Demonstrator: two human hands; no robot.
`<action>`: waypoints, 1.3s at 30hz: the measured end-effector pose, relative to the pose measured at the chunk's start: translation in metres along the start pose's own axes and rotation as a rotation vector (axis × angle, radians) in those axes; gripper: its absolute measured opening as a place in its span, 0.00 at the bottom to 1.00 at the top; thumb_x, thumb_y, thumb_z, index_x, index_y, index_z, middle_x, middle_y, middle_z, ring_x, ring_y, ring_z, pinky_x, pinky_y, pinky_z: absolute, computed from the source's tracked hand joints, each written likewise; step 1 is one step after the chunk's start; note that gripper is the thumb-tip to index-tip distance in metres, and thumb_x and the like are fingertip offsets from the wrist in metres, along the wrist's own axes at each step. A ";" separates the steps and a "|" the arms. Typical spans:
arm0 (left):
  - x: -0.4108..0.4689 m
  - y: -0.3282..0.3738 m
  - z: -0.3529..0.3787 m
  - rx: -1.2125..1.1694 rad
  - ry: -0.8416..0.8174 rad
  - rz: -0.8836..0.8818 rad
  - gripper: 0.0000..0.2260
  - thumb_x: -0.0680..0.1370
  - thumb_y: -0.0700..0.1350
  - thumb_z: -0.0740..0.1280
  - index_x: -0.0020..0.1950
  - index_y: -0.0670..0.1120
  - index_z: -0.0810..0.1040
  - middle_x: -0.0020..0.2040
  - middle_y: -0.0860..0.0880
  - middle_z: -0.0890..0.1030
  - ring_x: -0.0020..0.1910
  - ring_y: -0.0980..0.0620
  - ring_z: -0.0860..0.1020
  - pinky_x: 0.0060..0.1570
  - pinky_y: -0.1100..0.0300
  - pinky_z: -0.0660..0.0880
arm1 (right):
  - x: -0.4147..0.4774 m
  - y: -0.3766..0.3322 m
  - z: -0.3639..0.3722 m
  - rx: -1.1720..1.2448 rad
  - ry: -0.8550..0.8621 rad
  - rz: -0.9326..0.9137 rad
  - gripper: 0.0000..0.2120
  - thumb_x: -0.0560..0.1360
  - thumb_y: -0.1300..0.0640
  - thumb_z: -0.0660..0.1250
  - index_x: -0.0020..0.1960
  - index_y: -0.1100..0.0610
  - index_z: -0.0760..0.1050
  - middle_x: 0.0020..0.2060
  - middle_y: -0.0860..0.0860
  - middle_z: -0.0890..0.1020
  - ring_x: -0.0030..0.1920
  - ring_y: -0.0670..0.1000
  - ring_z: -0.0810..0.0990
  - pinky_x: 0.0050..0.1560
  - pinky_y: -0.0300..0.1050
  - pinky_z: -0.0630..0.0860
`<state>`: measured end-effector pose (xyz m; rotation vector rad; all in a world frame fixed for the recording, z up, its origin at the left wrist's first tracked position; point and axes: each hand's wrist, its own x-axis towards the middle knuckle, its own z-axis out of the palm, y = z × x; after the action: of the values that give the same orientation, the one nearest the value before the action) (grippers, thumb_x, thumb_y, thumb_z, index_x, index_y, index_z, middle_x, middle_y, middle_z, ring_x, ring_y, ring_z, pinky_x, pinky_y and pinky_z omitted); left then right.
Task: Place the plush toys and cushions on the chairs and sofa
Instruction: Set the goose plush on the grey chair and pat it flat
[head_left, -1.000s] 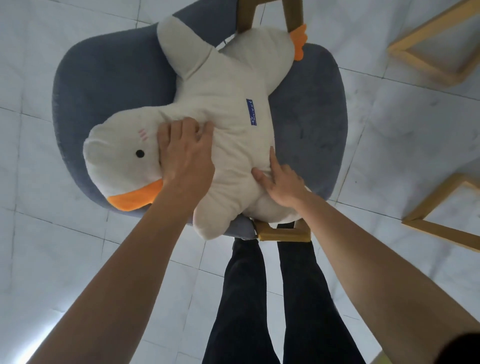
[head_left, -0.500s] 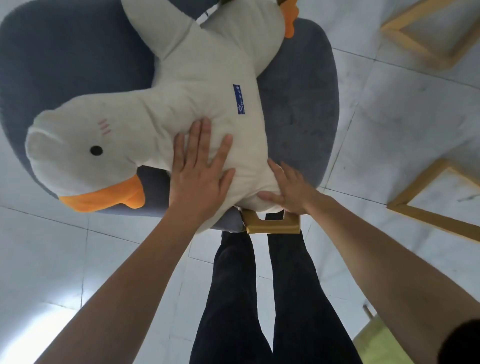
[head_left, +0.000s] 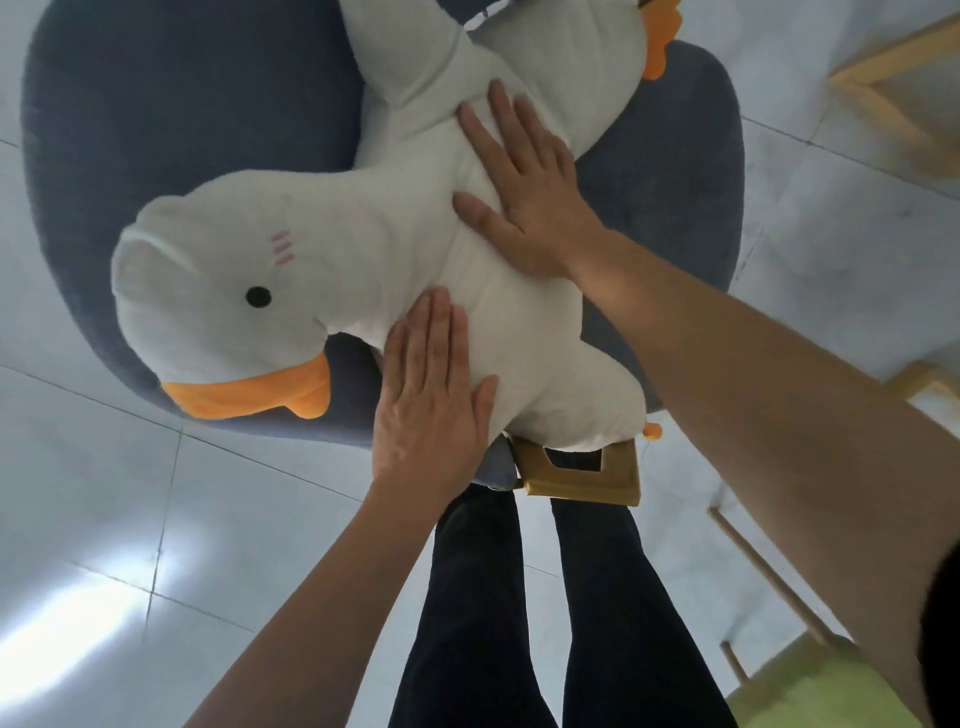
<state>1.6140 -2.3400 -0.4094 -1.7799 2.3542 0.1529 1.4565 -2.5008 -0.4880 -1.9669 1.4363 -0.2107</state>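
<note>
Pale tiled floor (head_left: 104, 493) under grey-blue upholstered chair (head_left: 182, 130); white plush duck (head_left: 363, 249) overhangs chair's near edge; left hand (head_left: 431, 395) and right hand (head_left: 524, 192) flat, pressing it. Released, may slide off.

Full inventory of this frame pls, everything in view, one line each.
white plush duck with orange beak and feet: 1, white and orange, lying on the chair seat
blue-grey upholstered chair: 1, blue-grey, centre, under the duck
tan wooden chair frame piece: 1, tan, at the seat's near edge
light wooden furniture frames: 2 seen in part, pale wood, on the floor at right
lime-green padded seat: 1, green, lower right corner, cut off
pale tiled floor: 1, white-grey, all round
legs in dark trousers: 2, black, bottom centre
left hand: 1, flat on the duck's body beside the beak
right hand: 1, flat on the duck's upper body
</note>
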 end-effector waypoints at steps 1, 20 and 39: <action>0.002 0.000 0.000 0.011 -0.015 0.008 0.31 0.85 0.53 0.58 0.80 0.33 0.57 0.80 0.34 0.58 0.81 0.37 0.58 0.81 0.45 0.46 | 0.001 0.005 -0.002 -0.021 -0.015 -0.010 0.35 0.81 0.32 0.48 0.83 0.46 0.45 0.83 0.53 0.44 0.82 0.57 0.44 0.79 0.58 0.46; 0.087 -0.039 -0.017 0.007 0.068 -0.098 0.29 0.85 0.57 0.53 0.83 0.46 0.52 0.83 0.36 0.51 0.82 0.35 0.49 0.76 0.48 0.31 | 0.051 0.037 -0.008 -0.052 0.075 0.227 0.39 0.77 0.26 0.46 0.82 0.43 0.47 0.83 0.50 0.45 0.82 0.57 0.39 0.76 0.69 0.36; 0.088 -0.035 -0.079 0.029 -0.141 0.003 0.27 0.85 0.51 0.53 0.83 0.42 0.54 0.82 0.35 0.53 0.82 0.37 0.50 0.79 0.43 0.42 | -0.041 -0.007 -0.025 0.130 0.038 0.429 0.37 0.81 0.33 0.46 0.83 0.50 0.45 0.82 0.57 0.43 0.82 0.60 0.43 0.80 0.62 0.49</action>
<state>1.6174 -2.4471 -0.3497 -1.6941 2.2497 0.2350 1.4336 -2.4740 -0.4547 -1.5163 1.7813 -0.1429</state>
